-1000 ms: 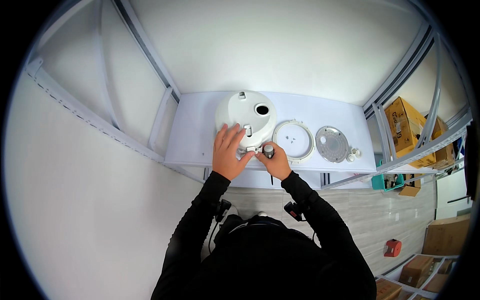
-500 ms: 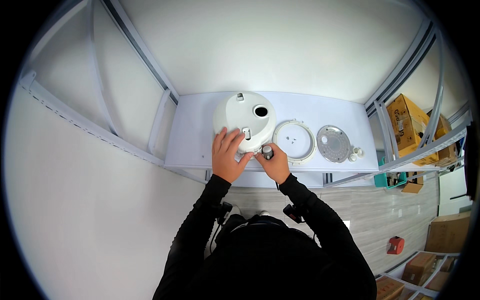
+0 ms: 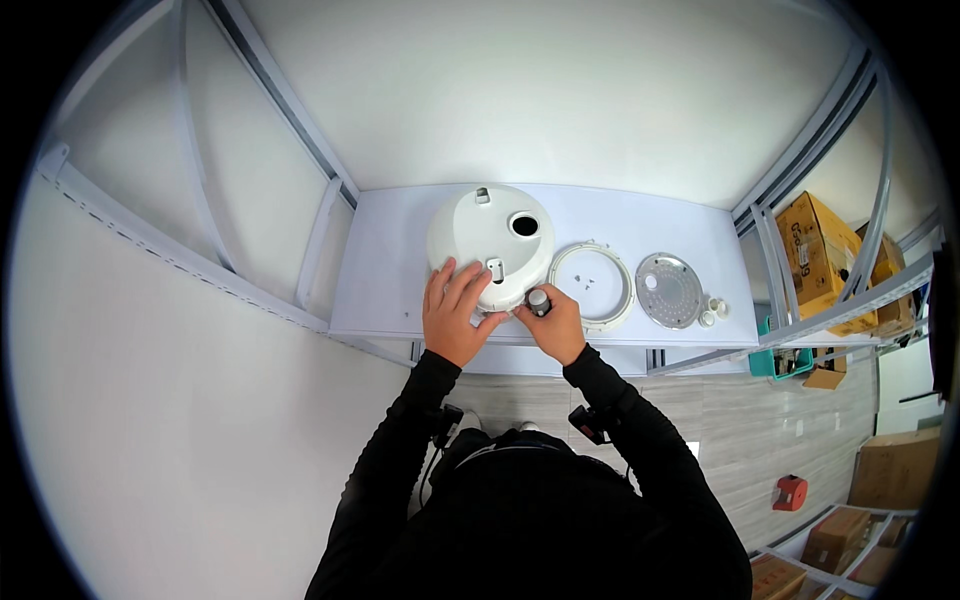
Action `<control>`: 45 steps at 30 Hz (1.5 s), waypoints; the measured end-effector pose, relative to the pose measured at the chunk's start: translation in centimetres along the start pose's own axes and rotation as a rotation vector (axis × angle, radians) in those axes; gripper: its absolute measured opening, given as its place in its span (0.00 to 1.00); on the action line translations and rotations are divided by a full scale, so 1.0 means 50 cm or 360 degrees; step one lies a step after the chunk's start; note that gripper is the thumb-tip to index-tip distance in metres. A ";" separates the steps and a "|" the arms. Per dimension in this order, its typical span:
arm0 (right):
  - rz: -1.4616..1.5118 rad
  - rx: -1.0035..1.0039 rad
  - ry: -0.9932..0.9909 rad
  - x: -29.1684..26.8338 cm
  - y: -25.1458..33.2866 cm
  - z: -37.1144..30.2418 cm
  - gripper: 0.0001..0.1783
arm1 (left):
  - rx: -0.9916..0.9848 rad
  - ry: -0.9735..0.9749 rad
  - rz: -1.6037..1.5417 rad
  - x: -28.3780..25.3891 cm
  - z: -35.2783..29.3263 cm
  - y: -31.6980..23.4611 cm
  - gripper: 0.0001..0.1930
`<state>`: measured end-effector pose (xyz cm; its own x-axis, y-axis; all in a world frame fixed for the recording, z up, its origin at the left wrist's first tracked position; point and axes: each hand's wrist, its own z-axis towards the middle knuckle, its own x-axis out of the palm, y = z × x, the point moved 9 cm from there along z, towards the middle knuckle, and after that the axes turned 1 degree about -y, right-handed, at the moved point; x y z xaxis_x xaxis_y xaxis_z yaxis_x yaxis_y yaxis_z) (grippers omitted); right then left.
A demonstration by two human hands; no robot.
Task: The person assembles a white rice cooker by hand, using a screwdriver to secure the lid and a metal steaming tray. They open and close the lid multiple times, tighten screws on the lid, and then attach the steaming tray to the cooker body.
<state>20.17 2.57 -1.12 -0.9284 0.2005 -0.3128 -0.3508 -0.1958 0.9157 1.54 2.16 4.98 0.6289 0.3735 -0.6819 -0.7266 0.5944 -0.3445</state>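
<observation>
Filling the middle of the view, a pale lavender-white table (image 3: pixel 400 260) stands inside a frame of grey metal rails, with plain white walls behind and to the left. Toward the table's near edge lies a round white domed appliance lid (image 3: pixel 490 240), top side up, with a dark round hole near its far right and a small grey latch piece at its near rim. Just to the right of the lid lies a white plastic ring (image 3: pixel 592 285) with a few tiny screws inside it, and beyond that a perforated metal disc (image 3: pixel 669 290) with small white caps at its right. The left hand (image 3: pixel 455 315) lies flat, fingers spread, on the near left rim of the lid, pressing on it rather than gripping. The right hand (image 3: pixel 552 325) is closed around a short dark-handled screwdriver (image 3: pixel 539 300) held upright at the lid's near right edge, its tip hidden from view. Cardboard boxes (image 3: pixel 815 245) sit on shelving at the far right, over a grey wood-look floor.
</observation>
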 end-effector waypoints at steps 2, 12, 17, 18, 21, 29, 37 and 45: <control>-0.0003 0.0000 0.0006 0.001 -0.004 0.002 0.13 | 0.0005 -0.0011 0.0008 0.001 -0.001 0.002 0.33; -0.0011 0.0006 0.0029 -0.002 0.000 0.002 0.14 | 0.0005 -0.0032 0.0051 0.005 -0.006 -0.006 0.32; -0.0005 -0.0007 0.0094 -0.006 0.009 0.003 0.13 | -0.0006 -0.0073 0.0034 0.006 -0.001 -0.012 0.32; 0.0001 0.0010 0.0107 -0.008 0.012 0.000 0.13 | -0.0010 -0.0079 0.0038 0.005 -0.001 -0.015 0.33; 0.0020 0.0003 0.0102 -0.012 0.017 -0.007 0.12 | -0.0008 -0.0099 0.0055 0.001 0.006 -0.024 0.34; 0.0097 0.0024 0.0035 -0.030 0.050 -0.018 0.09 | -0.0015 0.0129 -0.0055 -0.013 0.019 -0.021 0.38; 0.0286 -0.0051 -0.0087 -0.060 0.102 -0.030 0.06 | -0.0199 -0.0054 -0.0454 -0.043 -0.053 0.120 0.33; 0.0304 -0.0313 -0.0190 -0.082 0.236 -0.063 0.14 | -0.0808 0.0225 0.0053 0.002 -0.186 0.376 0.17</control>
<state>19.45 -3.57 10.19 -0.9631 0.2512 -0.0972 -0.1991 -0.4208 0.8850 -14.62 6.74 -7.56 0.5852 0.2657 -0.7662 -0.8102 0.1511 -0.5664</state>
